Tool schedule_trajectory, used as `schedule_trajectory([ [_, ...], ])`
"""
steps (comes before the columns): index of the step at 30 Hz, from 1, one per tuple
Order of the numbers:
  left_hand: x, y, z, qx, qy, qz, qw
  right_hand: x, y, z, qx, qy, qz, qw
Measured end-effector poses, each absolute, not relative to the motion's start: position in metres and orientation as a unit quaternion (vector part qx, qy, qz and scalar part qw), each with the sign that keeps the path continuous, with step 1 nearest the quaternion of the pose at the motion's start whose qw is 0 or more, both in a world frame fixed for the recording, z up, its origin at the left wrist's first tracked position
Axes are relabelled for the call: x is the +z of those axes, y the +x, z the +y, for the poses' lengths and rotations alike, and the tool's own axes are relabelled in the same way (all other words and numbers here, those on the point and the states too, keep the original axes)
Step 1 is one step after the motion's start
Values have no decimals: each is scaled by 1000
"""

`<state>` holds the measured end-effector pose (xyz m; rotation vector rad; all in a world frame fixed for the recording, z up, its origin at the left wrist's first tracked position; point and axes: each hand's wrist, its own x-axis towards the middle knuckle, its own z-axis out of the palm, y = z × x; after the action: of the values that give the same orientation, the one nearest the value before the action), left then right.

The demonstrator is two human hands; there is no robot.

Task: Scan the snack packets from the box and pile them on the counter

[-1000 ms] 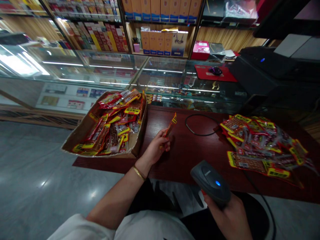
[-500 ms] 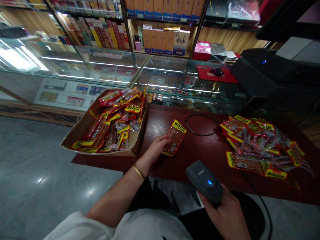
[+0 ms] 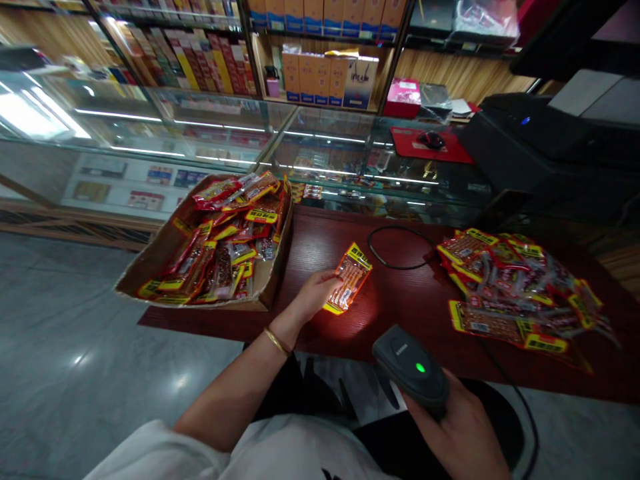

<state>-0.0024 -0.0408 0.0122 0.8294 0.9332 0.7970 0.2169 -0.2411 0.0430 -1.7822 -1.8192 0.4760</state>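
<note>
Most of the lower view is taken up by a dark reddish-brown wooden desk, its sheen broken by a warm pool of light near the middle. Right there, just above the wood, a red-and-yellow snack packet is held by the left hand, fingers pinched narrow on its near side, and it's lit up bright orange. A dark handheld scanner with a green light on top is gripped by the right hand; the thumb is wrapped along it, but how the other fingers are set can't be told, since they're hidden

The desk's left end is occupied by a worn cardboard box loaded with similar packets, and its right side by a loose heap of packets. Between them, a loop of black cable is left lying on the wood

Behind all that, a glass display counter is crossed by bright strip reflections, with a red mouse mat and a mouse set on top. The back wall is lined with shelves, where orange-and-blue boxes are stood in a row. The glossy grey floor is dotted with light reflections
</note>
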Motion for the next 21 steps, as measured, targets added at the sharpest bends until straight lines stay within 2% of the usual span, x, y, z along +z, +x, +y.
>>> schedule_trajectory([
  [7, 17, 24, -43, 361, 371, 416, 748, 50, 217, -241, 169, -665, -656, 315],
  [16, 29, 177, 7, 276, 358, 346, 822, 47, 228, -250, 154, -689, -633, 318],
  [21, 45, 141, -20, 324, 439, 352, 760, 26, 248, -261, 153, -674, -658, 299],
])
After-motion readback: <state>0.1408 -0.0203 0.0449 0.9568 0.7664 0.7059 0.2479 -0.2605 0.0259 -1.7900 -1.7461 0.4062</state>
